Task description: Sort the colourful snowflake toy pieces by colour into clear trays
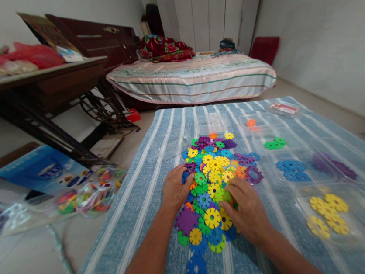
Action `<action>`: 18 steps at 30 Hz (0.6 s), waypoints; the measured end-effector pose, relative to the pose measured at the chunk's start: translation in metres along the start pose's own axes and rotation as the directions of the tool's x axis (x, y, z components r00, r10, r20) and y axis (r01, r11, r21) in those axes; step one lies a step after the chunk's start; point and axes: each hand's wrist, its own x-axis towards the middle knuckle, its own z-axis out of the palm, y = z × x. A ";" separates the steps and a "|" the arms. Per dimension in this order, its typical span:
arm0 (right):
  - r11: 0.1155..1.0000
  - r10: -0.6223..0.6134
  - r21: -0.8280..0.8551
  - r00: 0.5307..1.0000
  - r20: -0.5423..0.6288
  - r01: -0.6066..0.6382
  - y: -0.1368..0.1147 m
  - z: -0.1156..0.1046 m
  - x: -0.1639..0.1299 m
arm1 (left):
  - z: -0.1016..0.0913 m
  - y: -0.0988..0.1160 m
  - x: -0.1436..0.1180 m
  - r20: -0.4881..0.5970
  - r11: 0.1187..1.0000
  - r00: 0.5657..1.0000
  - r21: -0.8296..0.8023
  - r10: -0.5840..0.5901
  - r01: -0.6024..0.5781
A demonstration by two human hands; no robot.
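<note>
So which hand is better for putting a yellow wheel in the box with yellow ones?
Probably the right hand: it's beside yellow wheels and nearer that box. The left hand is across the pile.

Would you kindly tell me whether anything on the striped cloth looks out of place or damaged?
Nothing looks clearly damaged or spilled. The one slight oddity is a blue disc at the near tip of the mixed pile: it juts out toward the person, while most of the pile's pieces are heaped closely together.
</note>
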 end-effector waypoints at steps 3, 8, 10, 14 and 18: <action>1.000 0.013 0.022 1.000 0.007 -0.013 0.001 0.000 0.000 | 0.000 0.000 0.000 0.003 1.000 1.000 0.007 -0.002 0.002; 0.997 0.020 0.076 0.999 -0.035 -0.017 -0.001 0.000 0.000 | 0.001 -0.001 0.000 0.005 1.000 1.000 0.002 0.013 -0.013; 0.995 0.025 0.100 0.998 -0.056 -0.019 -0.003 -0.001 0.001 | 0.001 -0.002 0.001 0.001 1.000 1.000 -0.001 0.014 -0.014; 0.988 0.034 0.155 0.997 -0.063 -0.024 -0.005 -0.003 0.002 | 0.001 -0.003 0.002 0.005 1.000 1.000 -0.001 0.020 -0.020; 0.971 0.060 0.237 0.996 -0.070 -0.042 -0.009 -0.007 0.004 | 0.000 -0.003 0.003 0.011 1.000 1.000 -0.004 0.026 -0.026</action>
